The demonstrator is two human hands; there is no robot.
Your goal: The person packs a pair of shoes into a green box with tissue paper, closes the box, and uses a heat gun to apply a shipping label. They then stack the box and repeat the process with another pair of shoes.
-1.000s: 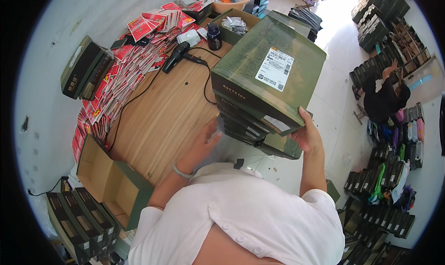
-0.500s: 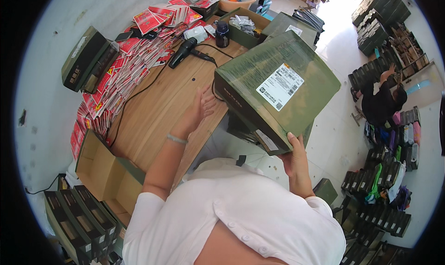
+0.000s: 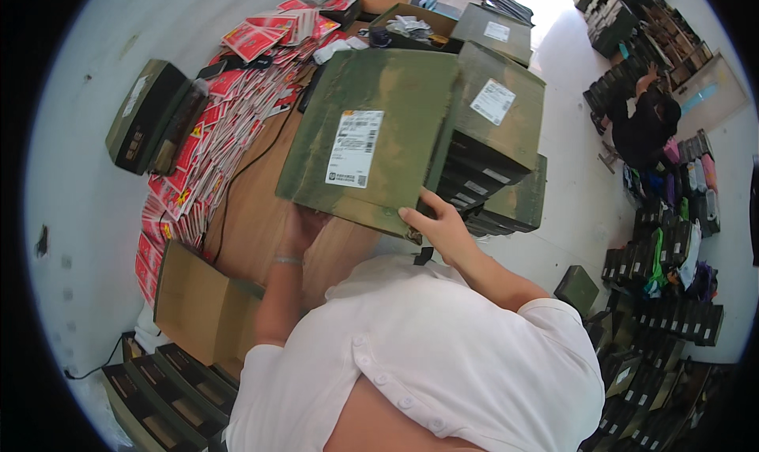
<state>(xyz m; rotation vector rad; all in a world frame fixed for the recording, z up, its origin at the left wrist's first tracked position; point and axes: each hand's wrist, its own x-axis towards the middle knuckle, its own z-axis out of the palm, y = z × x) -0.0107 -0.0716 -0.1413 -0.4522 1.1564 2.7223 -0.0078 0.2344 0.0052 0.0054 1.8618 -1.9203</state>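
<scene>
A green cardboard box [image 3: 399, 144] with a white label on its lid is held up over the wooden table. My right hand [image 3: 439, 224] grips its near right corner, the thumb on top of the lid. Under the near left edge of this box is my left hand [image 3: 303, 224], holding it from below, with its fingers mostly hidden. A stack of similar green boxes [image 3: 522, 136] stands just beyond my right hand, also labelled on top. The hair dryer is almost wholly covered by the held box.
Red printed packets [image 3: 202, 163] lie in a long heap along the wall. An open brown box [image 3: 190, 302] is at the near left, above stacked dark boxes [image 3: 150, 389]. A person [image 3: 644, 124] in dark clothes is at far right, near shelves and more boxes.
The green box has moved left over the table and turned. My left hand, open and apart before, has gone under its edge. My right hand keeps its corner; the stack behind now shows.
</scene>
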